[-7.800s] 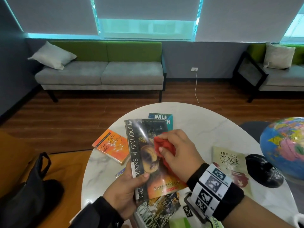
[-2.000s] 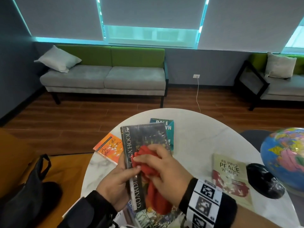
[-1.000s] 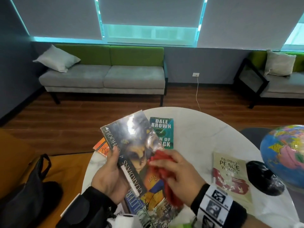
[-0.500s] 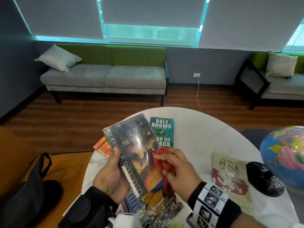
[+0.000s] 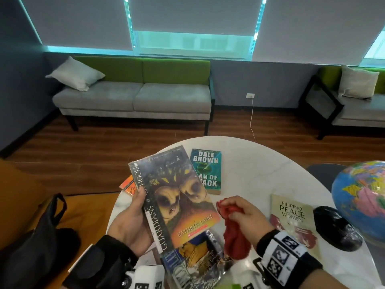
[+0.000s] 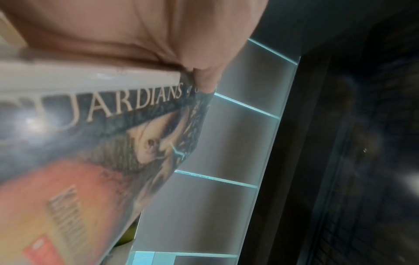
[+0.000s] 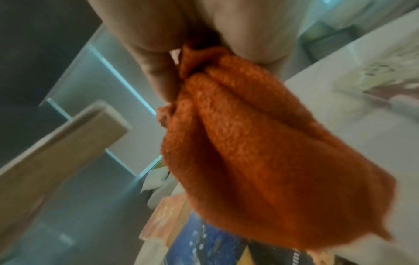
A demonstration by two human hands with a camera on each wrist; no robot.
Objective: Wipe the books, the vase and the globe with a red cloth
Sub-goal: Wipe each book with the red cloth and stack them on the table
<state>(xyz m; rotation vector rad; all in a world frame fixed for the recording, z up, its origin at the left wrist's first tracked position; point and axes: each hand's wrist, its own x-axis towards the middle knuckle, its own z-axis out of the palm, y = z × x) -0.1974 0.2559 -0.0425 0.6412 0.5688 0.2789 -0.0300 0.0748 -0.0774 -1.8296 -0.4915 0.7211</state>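
Note:
My left hand [image 5: 133,217] grips the Guardians of Ga'Hoole book [image 5: 175,197] by its spine and holds it tilted above the white marble table [image 5: 260,170]; the same book [image 6: 95,143] fills the left wrist view. My right hand [image 5: 243,215] grips a bunched red cloth [image 5: 233,232], held just right of the book and apart from it; the cloth [image 7: 260,161] hangs from my fingers in the right wrist view. On the table lie a teal Dale Brown book [image 5: 207,170], a Filipino Peace Women book [image 5: 291,217] and an orange book [image 5: 129,185]. A globe [image 5: 360,199] stands at the right. No vase is in view.
More books [image 5: 193,265] are stacked at the table's near edge under my hands. The globe's black base [image 5: 335,226] sits beside the Peace Women book. A black bag [image 5: 37,243] lies on an orange seat at left. Sofas stand along the far wall.
My right hand has drawn the red cloth off the book's cover and moved right, clear of it. The left hand still holds the tilted book.

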